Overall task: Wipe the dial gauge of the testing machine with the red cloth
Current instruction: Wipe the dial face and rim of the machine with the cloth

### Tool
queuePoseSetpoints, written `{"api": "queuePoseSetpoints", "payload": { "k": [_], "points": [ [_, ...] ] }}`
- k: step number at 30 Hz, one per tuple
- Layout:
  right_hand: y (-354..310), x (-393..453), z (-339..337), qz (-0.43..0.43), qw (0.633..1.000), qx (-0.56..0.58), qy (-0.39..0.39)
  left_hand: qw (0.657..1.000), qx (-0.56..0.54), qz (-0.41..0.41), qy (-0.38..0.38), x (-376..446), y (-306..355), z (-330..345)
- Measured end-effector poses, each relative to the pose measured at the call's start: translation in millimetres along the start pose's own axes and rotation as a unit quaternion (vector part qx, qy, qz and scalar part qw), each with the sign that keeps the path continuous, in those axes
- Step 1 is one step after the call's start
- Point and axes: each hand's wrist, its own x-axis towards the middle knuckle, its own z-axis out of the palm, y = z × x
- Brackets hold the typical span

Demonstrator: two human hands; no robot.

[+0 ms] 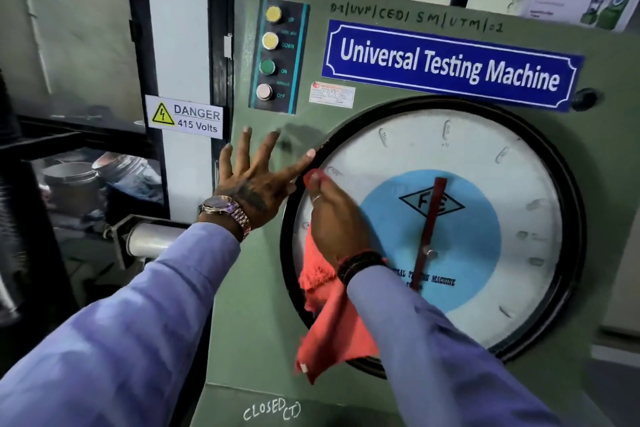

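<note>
Wiping looks underway but nowhere near done: the right hand [334, 218] grips the red cloth [329, 315] and presses it on the left edge of the dial gauge [485, 184]. The left hand [256, 177] is spread wide, empty, braced on the green panel [263, 288] beside the rim. Most of the face, centre and right side, probably remains.

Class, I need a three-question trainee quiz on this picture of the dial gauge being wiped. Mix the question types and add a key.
1. True or false: the right hand presses the red cloth against the dial gauge.
2. Where does the left hand rest? A) on the blue sign B) spread on the green panel at the gauge's left rim C) on the yellow buttons
3. Fill in: the red needle points nearly straight ____.

Key: 1 true; 2 B; 3 up
</note>
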Motion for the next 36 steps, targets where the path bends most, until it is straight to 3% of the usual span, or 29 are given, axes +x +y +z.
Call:
{"api": "queuePoseSetpoints", "payload": {
  "k": [3, 7, 11, 16, 23, 28, 31, 36],
  "points": [
    [-5, -28, 13, 0.001, 0.996, 0.077, -0.045, 1.0, 0.009, -0.007, -0.005, -6, 5, -2],
    [-14, -15, 0, 0.087, 0.987, 0.129, -0.031, 0.999, 0.026, -0.021, 0.001, -11, 12, -1],
    [-11, -28, 27, 0.009, 0.998, 0.062, -0.03, 0.999, 0.02, -0.037, -0.006, -15, 15, 1],
    [19, -112, 65, -0.051, 0.981, -0.073, -0.17, 0.998, 0.012, -0.057, -0.002, -24, 20, 8],
    [8, -82, 73, -0.043, 0.994, -0.039, -0.088, 0.996, 0.007, -0.083, 0.009, -36, 31, 16],
    [35, -143, 90, -0.066, 0.995, -0.039, -0.071, 0.997, -0.006, -0.048, 0.068, -47, 62, 28],
    [45, -161, 93, -0.055, 0.992, -0.038, -0.106, 0.999, 0.01, -0.014, 0.032, -55, 73, 44],
    [33, -143, 101, -0.032, 0.993, -0.043, -0.106, 0.999, 0.016, -0.036, -0.015, -65, 79, 63]
  ]
}}
